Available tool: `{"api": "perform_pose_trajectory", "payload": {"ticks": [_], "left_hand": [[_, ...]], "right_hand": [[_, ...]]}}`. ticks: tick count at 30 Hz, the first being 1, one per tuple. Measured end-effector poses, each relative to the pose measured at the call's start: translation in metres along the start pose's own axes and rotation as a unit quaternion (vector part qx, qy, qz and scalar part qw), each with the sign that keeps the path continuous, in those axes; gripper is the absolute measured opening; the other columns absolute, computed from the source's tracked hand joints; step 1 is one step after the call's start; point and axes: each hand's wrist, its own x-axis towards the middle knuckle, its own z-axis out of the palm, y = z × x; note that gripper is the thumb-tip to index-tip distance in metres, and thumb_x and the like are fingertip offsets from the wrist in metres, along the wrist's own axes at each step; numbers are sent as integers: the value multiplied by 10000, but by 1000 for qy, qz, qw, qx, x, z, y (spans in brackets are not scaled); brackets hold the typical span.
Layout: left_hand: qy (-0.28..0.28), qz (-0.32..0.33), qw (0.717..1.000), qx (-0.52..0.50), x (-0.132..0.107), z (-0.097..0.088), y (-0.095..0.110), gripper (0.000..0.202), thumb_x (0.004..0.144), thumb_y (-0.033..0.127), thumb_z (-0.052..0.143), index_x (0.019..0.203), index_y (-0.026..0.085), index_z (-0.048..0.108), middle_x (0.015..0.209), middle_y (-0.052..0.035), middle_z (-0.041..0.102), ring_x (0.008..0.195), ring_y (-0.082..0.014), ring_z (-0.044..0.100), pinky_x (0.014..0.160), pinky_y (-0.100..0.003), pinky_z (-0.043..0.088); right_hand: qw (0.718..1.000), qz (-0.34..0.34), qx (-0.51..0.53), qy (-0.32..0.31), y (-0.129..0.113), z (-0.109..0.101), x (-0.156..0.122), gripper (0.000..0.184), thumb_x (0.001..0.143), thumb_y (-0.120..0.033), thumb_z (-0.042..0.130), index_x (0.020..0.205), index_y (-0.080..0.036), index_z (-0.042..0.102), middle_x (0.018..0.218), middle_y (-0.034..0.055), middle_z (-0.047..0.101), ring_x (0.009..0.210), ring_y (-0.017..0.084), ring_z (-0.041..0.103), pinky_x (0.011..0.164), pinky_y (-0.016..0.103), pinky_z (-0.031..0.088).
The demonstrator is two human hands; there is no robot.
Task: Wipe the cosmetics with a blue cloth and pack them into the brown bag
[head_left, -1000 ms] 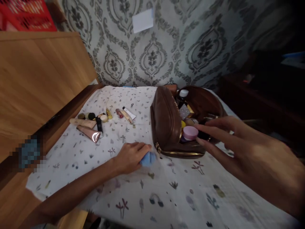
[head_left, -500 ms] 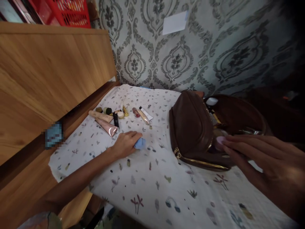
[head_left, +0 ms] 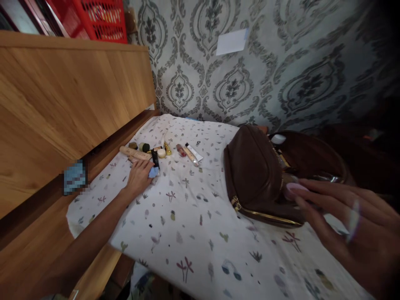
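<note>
My left hand is closed around a small light-blue cloth and rests over a pink tube, hiding most of it. Beside the fingers lie a beige tube and a black tube. A small round jar and a gold-coloured piece sit just beyond. On the right, my right hand pinches a lilac, round-topped item at the opening of a brown bag. The lower part of that item is hidden in the bag. A white cap shows inside.
A white printed cloth covers the table. Near its middle lie a red-tinted lip gloss tube and a white tube. A wooden cabinet borders the left side, with a red basket on top. Patterned wallpaper is behind.
My left hand has moved left with the blue cloth, from bare tablecloth onto the pink tube. My right hand stays at the bag with the lilac item, which is tilted slightly more.
</note>
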Motion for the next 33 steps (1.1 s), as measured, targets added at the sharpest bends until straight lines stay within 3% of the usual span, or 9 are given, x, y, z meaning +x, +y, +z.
{"api": "perform_pose_trajectory", "payload": {"ticks": [5, 12, 16, 20, 25, 29, 33], "left_hand": [[12, 1, 1000, -28, 2, 3, 1, 233, 867, 185, 548, 1074, 136, 643, 1090, -175, 704, 1094, -368, 618, 960, -511, 425], [2, 75, 989, -124, 3, 8, -2, 391, 774, 90, 523, 1132, 204, 630, 1275, -101, 693, 1240, -284, 590, 1068, -483, 384], [9, 116, 980, -162, 4, 10, 4, 353, 785, 99, 512, 1101, 198, 635, 1193, -98, 718, 1143, -278, 630, 1065, -494, 393], [22, 115, 981, -154, 10, 5, 10, 304, 816, 96, 498, 1075, 177, 636, 1087, -121, 716, 1031, -289, 635, 953, -455, 471], [22, 120, 984, -131, 30, -5, 25, 283, 804, 95, 511, 1048, 165, 637, 1014, -123, 684, 973, -306, 608, 885, -451, 492], [11, 142, 983, -119, 60, -3, 52, 403, 788, 64, 506, 1164, 159, 619, 1113, -125, 664, 1070, -305, 590, 941, -450, 491], [-25, 163, 981, -106, 94, 15, 83, 532, 801, 57, 510, 1323, 151, 557, 1303, -133, 624, 1238, -289, 544, 1068, -442, 445]], "right_hand": [[993, -72, 89, 3, -46, 11, 10, 124, 982, -172, 548, 1057, -193, 644, 1023, 115, 732, 964, 245, 699, 871, 418, 568], [963, -49, 252, -80, -93, 57, 15, 162, 965, -111, 532, 1004, -148, 684, 1021, 112, 726, 982, 217, 660, 831, 364, 594], [938, -14, 319, -132, -111, 83, 25, 199, 965, -130, 516, 912, -167, 704, 958, 103, 725, 935, 218, 651, 805, 367, 582], [907, 53, 384, -165, -123, 112, 25, 173, 944, -151, 543, 921, -179, 712, 928, 83, 735, 918, 213, 658, 818, 353, 560], [859, 187, 450, -160, -129, 139, 11, 180, 937, -193, 551, 913, -183, 728, 880, 65, 743, 841, 194, 679, 756, 316, 536], [840, 220, 469, -165, -128, 145, 5, 178, 932, -220, 562, 902, -186, 734, 873, 61, 747, 832, 186, 688, 745, 295, 523], [841, 221, 469, -153, -127, 145, 5, 180, 918, -199, 566, 906, -175, 744, 877, 70, 750, 837, 187, 688, 751, 291, 518]]}}
